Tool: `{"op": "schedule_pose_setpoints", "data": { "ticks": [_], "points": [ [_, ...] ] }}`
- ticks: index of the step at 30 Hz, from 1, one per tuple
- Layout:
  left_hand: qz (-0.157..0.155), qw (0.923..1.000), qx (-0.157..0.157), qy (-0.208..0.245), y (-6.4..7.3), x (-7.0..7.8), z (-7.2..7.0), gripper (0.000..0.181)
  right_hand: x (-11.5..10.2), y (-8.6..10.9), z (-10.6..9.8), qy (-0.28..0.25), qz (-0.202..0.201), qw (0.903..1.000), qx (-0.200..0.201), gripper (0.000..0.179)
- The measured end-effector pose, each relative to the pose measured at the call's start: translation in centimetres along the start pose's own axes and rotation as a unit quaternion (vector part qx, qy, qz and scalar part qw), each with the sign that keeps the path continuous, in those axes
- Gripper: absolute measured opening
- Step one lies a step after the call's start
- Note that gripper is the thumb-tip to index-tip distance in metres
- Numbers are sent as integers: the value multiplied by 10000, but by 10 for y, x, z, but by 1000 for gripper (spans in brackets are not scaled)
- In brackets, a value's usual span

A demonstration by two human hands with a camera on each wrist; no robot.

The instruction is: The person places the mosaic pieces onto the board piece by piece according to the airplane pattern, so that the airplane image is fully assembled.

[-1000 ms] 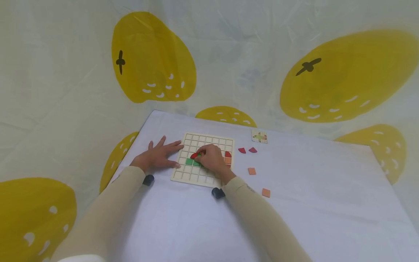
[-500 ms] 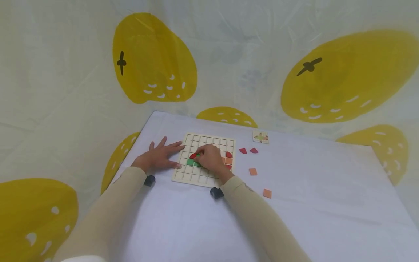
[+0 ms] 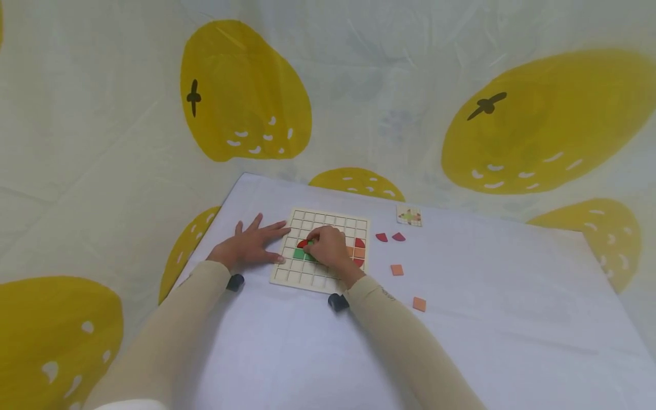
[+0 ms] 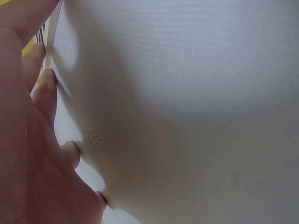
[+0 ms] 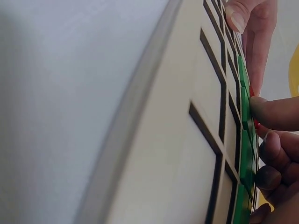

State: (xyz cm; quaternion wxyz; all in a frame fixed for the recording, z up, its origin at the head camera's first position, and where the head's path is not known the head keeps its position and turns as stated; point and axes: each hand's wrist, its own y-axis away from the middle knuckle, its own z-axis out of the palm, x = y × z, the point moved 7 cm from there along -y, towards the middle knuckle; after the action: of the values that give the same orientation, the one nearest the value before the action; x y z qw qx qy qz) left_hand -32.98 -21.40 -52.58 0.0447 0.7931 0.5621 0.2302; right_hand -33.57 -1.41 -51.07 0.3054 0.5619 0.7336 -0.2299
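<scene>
A cream grid board (image 3: 287,275) lies on the white table, with coloured tiles set in its squares. My left hand (image 3: 248,246) rests with spread fingers on the table, index finger and thumb reaching the board's left edge. My right hand (image 3: 329,247) is over the board's middle, its thumb and fingers bent and pinching a small green tile (image 3: 310,243) at its square. Beside that lies a red quarter-circle tile (image 3: 302,244). A row of green tiles (image 5: 247,158) runs under the right fingers in the right wrist view; the hand hides part of it.
Right of the board lie red quarter-circles (image 3: 381,237) and loose orange squares (image 3: 397,270), (image 3: 419,304). A small pattern card (image 3: 409,216) is at the back. On the board's right side sit orange tiles (image 3: 359,253) between red ones. Dark wrist cameras (image 3: 337,302) sit under the wrists.
The head view has shifted slightly, so everything sits a little further right. Both hands keep nearly the same place on the board, with the right fingers still at the green tile.
</scene>
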Motion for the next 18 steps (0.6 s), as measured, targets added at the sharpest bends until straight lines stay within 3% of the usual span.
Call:
{"op": "schedule_pose_setpoints", "data": {
  "ticks": [10, 18],
  "points": [
    [31, 10000, -15, -88, -2, -1, 1, 92, -2, 0, 2, 173, 31, 9998, -48, 20],
    [5, 10000, -12, -98, -1, 0, -1, 92, -1, 2, -1, 5, -14, 10000, 23, 21]
  ]
}}
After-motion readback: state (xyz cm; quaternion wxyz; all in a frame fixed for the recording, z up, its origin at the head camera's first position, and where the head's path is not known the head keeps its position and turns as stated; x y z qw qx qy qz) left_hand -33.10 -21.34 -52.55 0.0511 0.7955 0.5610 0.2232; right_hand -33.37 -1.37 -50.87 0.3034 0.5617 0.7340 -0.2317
